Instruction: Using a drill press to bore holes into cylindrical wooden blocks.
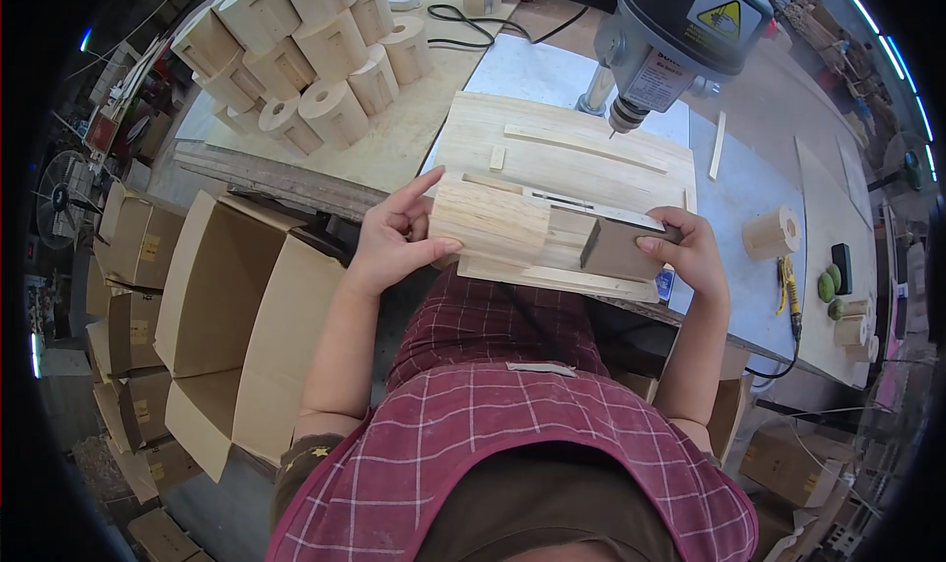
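My left hand (389, 245) grips a pale wooden cylinder (490, 223) at its left end, thumb at the near side and index finger along the far side. The cylinder lies on its side at the near edge of a light wooden board (581, 140) with thin strips on it. To its right, my right hand (693, 251) is closed on the right end of a flat grey-brown rectangular block (623, 248), which is tilted over the board. A narrow gap separates block and cylinder. What lies under the cylinder is partly hidden.
A drill press (658, 60) overhangs the board's far right. Stacked wooden cylinders (335, 45) stand at the back left, with a black cable (483, 30) beside them. Another cylinder (771, 235) and a yellow-and-black tool (788, 291) are at right. Open cardboard boxes (212, 306) sit below left.
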Motion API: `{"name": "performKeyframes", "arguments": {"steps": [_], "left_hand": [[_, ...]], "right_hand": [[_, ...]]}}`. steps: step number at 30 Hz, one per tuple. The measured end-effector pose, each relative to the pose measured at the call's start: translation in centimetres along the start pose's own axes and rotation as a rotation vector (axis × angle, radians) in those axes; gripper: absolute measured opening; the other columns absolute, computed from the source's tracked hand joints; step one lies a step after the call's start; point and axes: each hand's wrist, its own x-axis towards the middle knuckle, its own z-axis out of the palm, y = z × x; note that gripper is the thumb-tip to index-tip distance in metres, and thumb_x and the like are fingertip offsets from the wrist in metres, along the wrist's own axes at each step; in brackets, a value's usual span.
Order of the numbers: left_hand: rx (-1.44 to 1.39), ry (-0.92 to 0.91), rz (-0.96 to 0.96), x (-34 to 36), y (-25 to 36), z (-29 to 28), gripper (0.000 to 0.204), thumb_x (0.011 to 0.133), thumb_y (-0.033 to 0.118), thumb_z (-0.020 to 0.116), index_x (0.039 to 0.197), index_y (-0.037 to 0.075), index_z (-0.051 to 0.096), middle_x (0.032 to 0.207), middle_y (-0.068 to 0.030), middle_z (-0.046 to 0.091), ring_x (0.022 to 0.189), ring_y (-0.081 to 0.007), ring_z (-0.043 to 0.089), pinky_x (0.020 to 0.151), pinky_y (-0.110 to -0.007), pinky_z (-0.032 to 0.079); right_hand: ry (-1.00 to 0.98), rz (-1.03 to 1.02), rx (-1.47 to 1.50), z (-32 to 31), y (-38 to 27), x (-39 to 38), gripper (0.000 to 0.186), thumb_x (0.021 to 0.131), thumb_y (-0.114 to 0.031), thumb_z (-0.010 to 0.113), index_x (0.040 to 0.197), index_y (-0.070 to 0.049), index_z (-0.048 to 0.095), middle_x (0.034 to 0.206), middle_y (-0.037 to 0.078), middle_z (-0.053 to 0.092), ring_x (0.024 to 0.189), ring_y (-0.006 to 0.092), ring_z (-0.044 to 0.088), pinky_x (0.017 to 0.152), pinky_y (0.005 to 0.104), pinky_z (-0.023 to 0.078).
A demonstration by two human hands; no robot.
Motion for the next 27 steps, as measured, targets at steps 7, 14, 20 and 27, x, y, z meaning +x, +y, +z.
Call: {"name": "performKeyframes", "arguments": {"steps": [7, 14, 20, 27], "left_hand": [[-0.397, 0.342, 0.048, -0.5, 2.5, -4.5, 0.044, 0.079, 0.014, 0.06, 0.119, -0.001, 0.047, 0.092, -0.0068, 0.062, 0.073, -0.0109, 0.06, 0.067, -0.024, 0.051], [-1.049, 0.22, -0.129, -0.4, -0.3, -5.2, 0.032, 0.088, 0.034, 0.048, 0.098, 0.004, 0.055, 0.064, 0.0038, 0.055, 0.035, 0.0001, 0.03, 0.034, -0.013, 0.031], [-0.912, 0.423, -0.034, -1.0, 2.2, -5.5, 0.042, 0.08, 0.027, 0.061, 0.112, 0.002, 0.051, 0.094, -0.0059, 0.06, 0.071, -0.011, 0.059, 0.057, -0.023, 0.05], [0.094, 0.558, 0.225, -0.5, 9.5, -10.2, 0.064, 0.067, 0.008, 0.071, 0.123, -0.002, 0.043, 0.102, -0.008, 0.06, 0.087, -0.0139, 0.059, 0.081, -0.027, 0.046]], "right_hand": [[0.183, -0.123, -0.156, -2.7, 2.5, -1.0, 0.022, 0.066, 0.006, 0.067, 0.085, -0.002, 0.058, 0.076, -0.002, 0.056, 0.071, 0.0058, 0.05, 0.063, 0.0203, 0.041], [0.212, -0.25, -0.073, -0.6, 2.8, 1.1, 0.023, 0.066, 0.007, 0.066, 0.085, -0.002, 0.058, 0.08, -0.001, 0.054, 0.077, 0.0069, 0.049, 0.069, 0.0197, 0.039], [0.257, -0.307, 0.097, 0.1, 3.9, 0.6, 0.059, 0.063, 0.008, 0.068, 0.115, -0.007, 0.045, 0.096, 0.002, 0.047, 0.09, 0.0131, 0.048, 0.08, 0.0245, 0.042], [0.323, -0.219, 0.308, 1.3, 5.8, 0.3, 0.05, 0.071, 0.004, 0.065, 0.115, -0.006, 0.044, 0.102, 0.01, 0.054, 0.093, 0.017, 0.053, 0.082, 0.0272, 0.044]]}}
